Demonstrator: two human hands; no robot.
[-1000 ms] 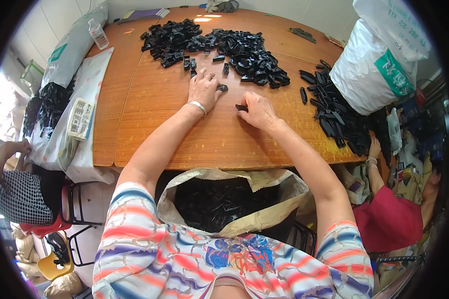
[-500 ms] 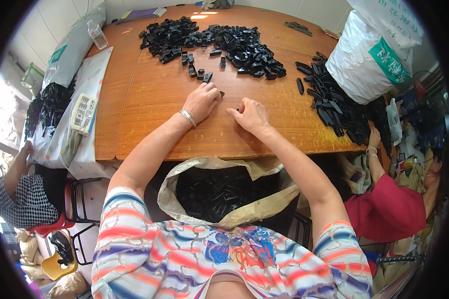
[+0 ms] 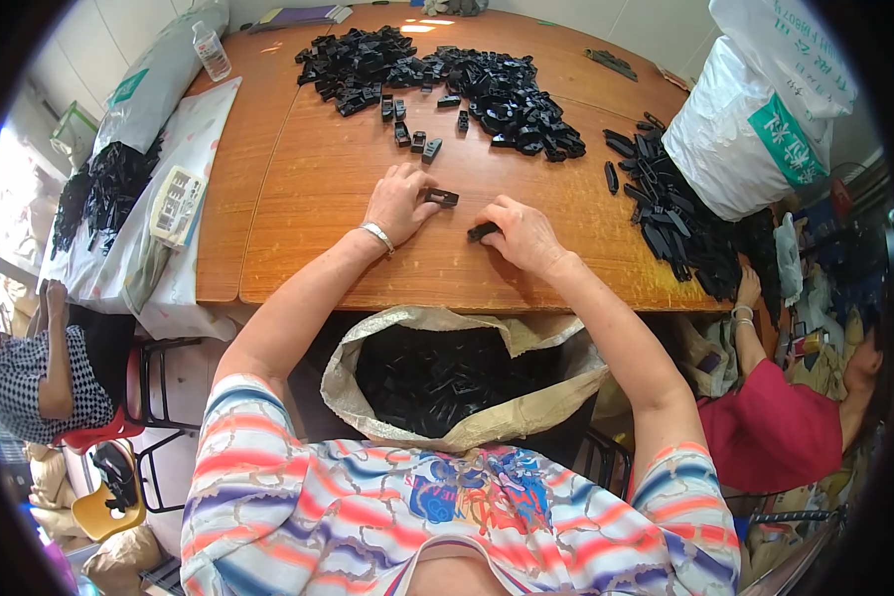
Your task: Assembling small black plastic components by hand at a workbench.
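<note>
My left hand [image 3: 395,207], with a bracelet at the wrist, is closed on a black plastic part [image 3: 443,198] with a slot-like opening, held just over the wooden table [image 3: 318,228]. To its right, my right hand [image 3: 524,238] grips a second, slimmer black plastic piece [image 3: 481,231] between thumb and fingers. The two pieces are apart. Several small black blocks [image 3: 419,141] lie just beyond my left hand. Below the table edge, in front of my body, an open woven sack [image 3: 502,417] holds many black parts.
A large heap of black parts [image 3: 507,99] lies at the far side. Long black pieces [image 3: 666,219] are piled at right beside a white sack [image 3: 730,129]. A co-worker's hand [image 3: 748,283] reaches there. At left are another person, a plastic bottle [image 3: 211,52] and a white tray [image 3: 177,207].
My hands have tilted, and the black pieces in them now show more plainly. The right hand sits slightly lower. The whole view has shifted a little.
</note>
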